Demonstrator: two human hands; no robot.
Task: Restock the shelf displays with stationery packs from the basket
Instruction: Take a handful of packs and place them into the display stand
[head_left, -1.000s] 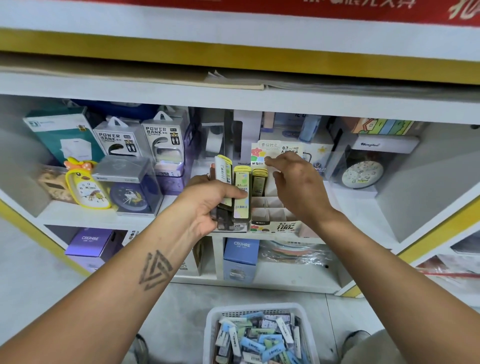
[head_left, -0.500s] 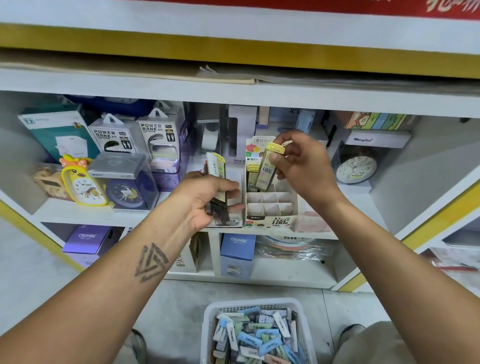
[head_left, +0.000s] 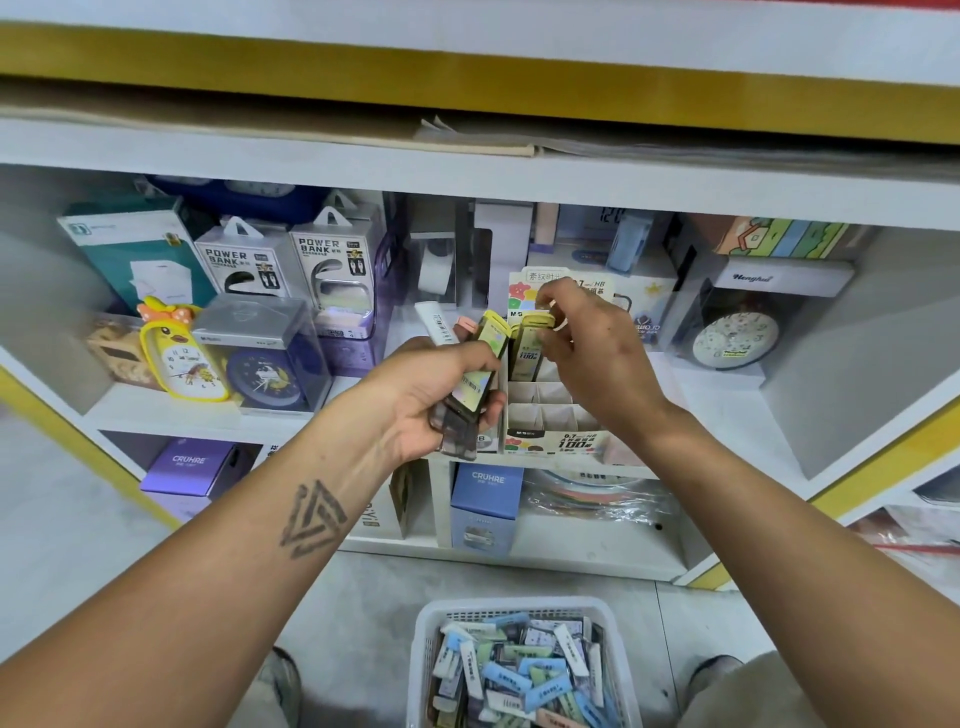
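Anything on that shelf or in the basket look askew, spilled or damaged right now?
Nothing damaged or spilled. The packs in the basket lie jumbled, and the divided display box still has mostly empty slots. The left hand holds several packs fanned out; the right hand pinches one over the box.

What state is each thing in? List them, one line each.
Left hand: grips a fan of packs.
Packs: bunched upright in that grip.
Right hand: pinches one yellow-capped pack.
Yellow-capped pack: upright at the display box's back row.
Display box: front slots empty.
Basket: on the floor, full of packs.
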